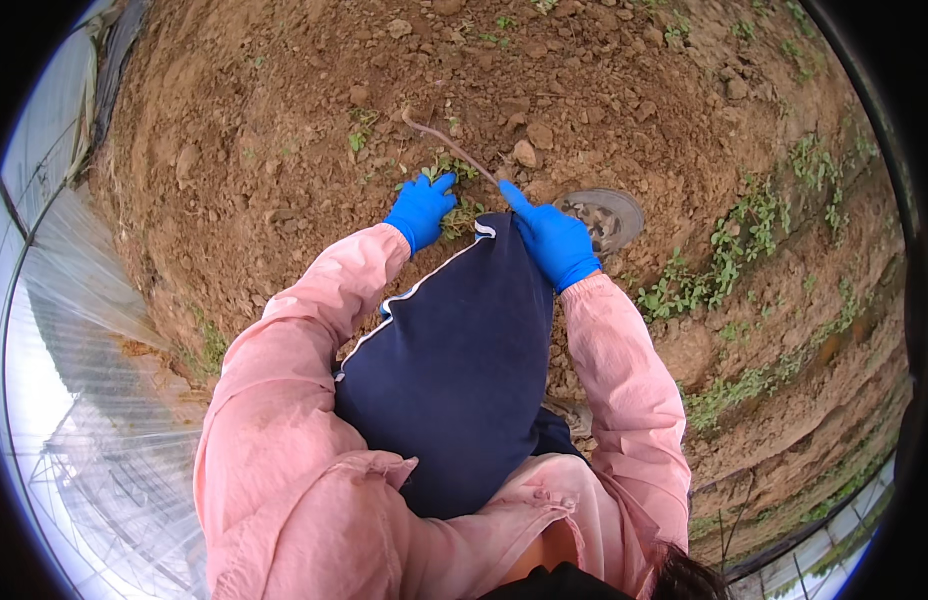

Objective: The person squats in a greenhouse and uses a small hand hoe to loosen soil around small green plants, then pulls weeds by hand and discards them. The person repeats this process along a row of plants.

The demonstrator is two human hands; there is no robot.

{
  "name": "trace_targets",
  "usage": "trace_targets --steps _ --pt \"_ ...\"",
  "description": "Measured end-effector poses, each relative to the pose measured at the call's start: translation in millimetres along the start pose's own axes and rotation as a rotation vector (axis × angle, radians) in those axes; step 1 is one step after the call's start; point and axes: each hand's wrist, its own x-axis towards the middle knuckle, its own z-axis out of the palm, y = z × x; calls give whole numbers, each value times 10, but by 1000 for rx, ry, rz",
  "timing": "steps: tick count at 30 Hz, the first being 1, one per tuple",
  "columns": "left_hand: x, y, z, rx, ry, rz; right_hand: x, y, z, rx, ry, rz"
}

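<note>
My left hand (423, 210), in a blue glove, reaches down to a small green weed (443, 166) on the brown soil, fingertips among its leaves. How firmly the fingers close on it cannot be told. In a matching blue glove, my right hand (550, 238) grips a thin, rusty metal rod (455, 145), probably a hand tool, with the index finger laid along it. The rod's bent far end touches the soil ahead of the left hand. More leaves (464, 219) show between the hands. My knee, in dark blue trousers (464, 337) with white piping, rises between my pink sleeves.
A camouflage-patterned shoe (600, 219) stands just right of my right hand. Low green weeds (689, 289) grow along the ground at the right. Clods and stones (524, 154) dot the soil ahead. Clear plastic greenhouse sheeting (96, 300) borders the bed at the left.
</note>
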Motion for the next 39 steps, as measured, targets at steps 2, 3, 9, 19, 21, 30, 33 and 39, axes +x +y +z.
trace_targets --steps 2,3,9,19,21,30,33,39 --pt "9 -29 23 16 -3 7 -4 -5 -66 -12 -53 1" --pt "25 -13 4 29 -14 7 -7 -2 -94 -18 -79 3" --pt "46 -4 -58 32 -55 -4 -64 130 -126 -18 -133 -18" --pt "16 -58 73 54 -48 133 -699 409 -194 128 -69 25" --pt "-20 -116 134 31 -5 175 -764 443 -186 109 -39 42" --pt "-432 -557 -49 -336 140 161 -666 281 -35 373 327 72" --pt "-615 -636 -209 -405 182 93 -482 330 -18 565 353 96" --pt "-812 -667 -319 -585 159 -42 -306 407 -47 544 242 279"
